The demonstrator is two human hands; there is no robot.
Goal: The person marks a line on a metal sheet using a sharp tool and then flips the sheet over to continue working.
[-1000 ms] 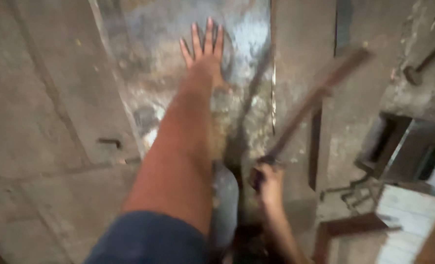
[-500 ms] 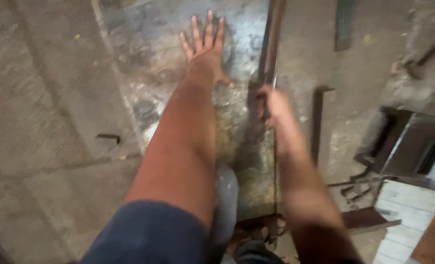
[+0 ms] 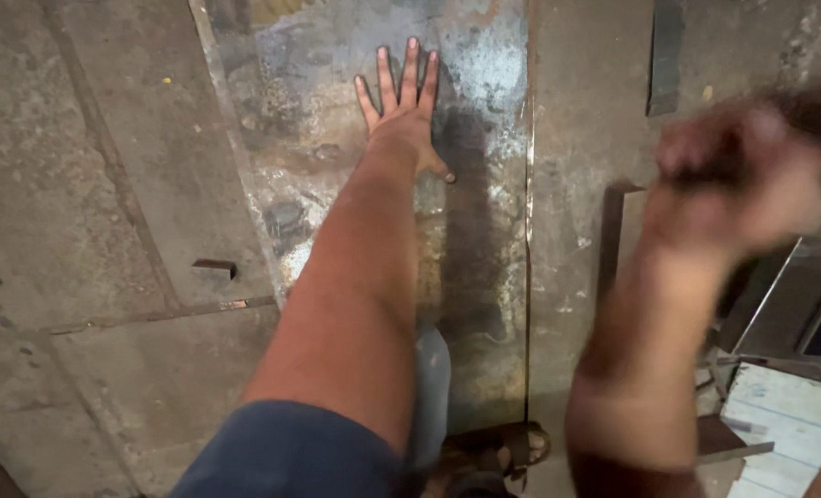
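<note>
On the rusty steel sheet point(image 3: 484, 83) the left hand point(image 3: 403, 111) lay flat, fingers spread, holding nothing — stiff, heavy, best gripped at its edges; the right hand point(image 3: 738, 175) blurred, grip unclear.

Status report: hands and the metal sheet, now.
Left hand flat, fingers spread, on metal sheet. Right hand raised, blurred, grip unclear. Sandalled foot on sheet's near end.

The left hand point(image 3: 406, 115) is stretched forward, fingers point(image 3: 412, 69) spread flat; the right hand point(image 3: 743, 175) is raised, clenched, blurred.
</note>
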